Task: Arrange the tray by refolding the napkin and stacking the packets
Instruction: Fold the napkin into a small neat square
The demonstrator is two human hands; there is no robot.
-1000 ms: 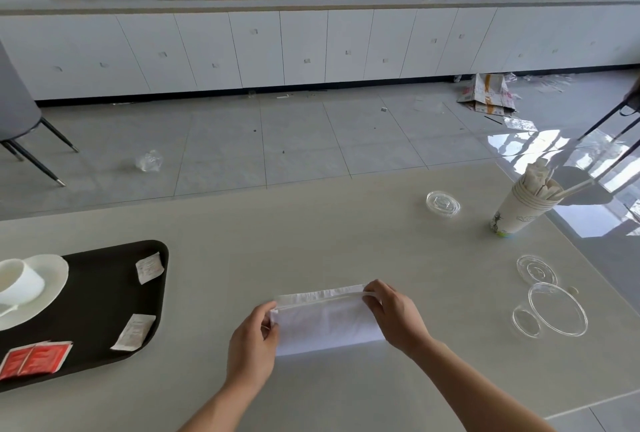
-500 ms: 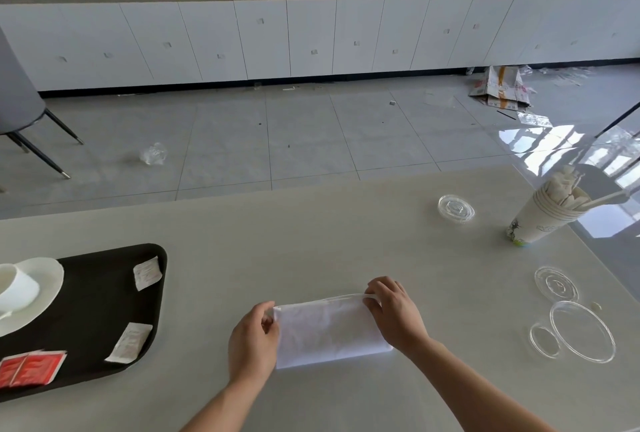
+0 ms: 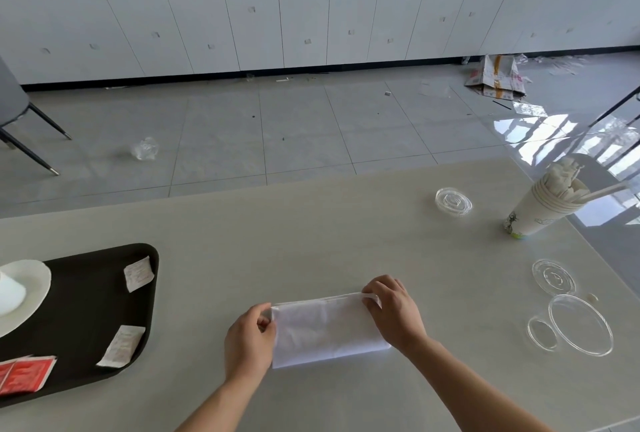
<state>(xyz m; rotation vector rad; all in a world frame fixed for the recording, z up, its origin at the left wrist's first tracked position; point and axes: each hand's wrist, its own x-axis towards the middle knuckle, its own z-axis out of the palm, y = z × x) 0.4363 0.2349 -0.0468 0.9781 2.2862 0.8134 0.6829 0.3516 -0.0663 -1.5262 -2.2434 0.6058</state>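
A white napkin [image 3: 325, 329] lies folded into a long rectangle on the pale table in front of me. My left hand [image 3: 250, 339] pinches its far left corner. My right hand [image 3: 393, 310] pinches its far right corner, fingers curled over the edge. To the left sits a black tray [image 3: 83, 313]. On it lie two white packets, one near the far rim [image 3: 138, 273] and one near the front [image 3: 121, 350], plus red packets [image 3: 24, 374] at the front left.
A white saucer with a cup [image 3: 20, 289] stands on the tray's left part. On the right are stacked paper cups [image 3: 543, 208] with sticks, and several clear plastic lids [image 3: 580, 324]. The table's far edge drops to a tiled floor.
The napkin's top flap has been pressed down flatter under both hands. The view has tilted slightly downward.
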